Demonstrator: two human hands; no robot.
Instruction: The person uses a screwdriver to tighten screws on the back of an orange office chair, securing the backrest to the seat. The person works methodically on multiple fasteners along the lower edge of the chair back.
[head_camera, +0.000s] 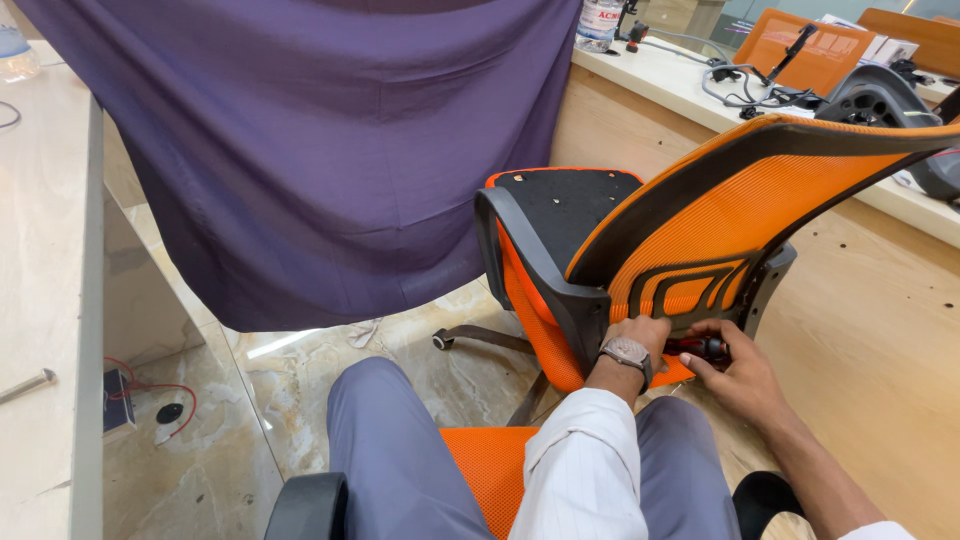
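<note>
An orange mesh office chair (700, 220) lies tipped over on the marble floor (300, 390), in front of the seated person's knees. Its backrest points up and to the right, and the black underside of its seat (565, 205) faces the purple cloth (320, 150) that hangs behind it.

Both hands meet at the lower end of the chair's backrest, where the black plastic frame joins the seat. The left hand (635, 335), which wears a wristwatch (627, 352), rests on the frame with its fingers curled over the edge. The right hand (735, 375) is just beside it, and its fingers are clenched around a small dark tool with a red part (700, 347), probably a screwdriver handle; the tip is hidden, so I cannot tell what it touches.

I judge the chair to be rather heavy and awkward, stiff in the frame but soft and yielding in the mesh. The mesh is a poor place to grip; the black armrest (520, 260) or the rigid frame near the joint gives a firmer hold. The tool is light and hard, and may slip if it is held loosely.

To the right of the chair stands a wooden surface (660, 75) with cables.
</note>
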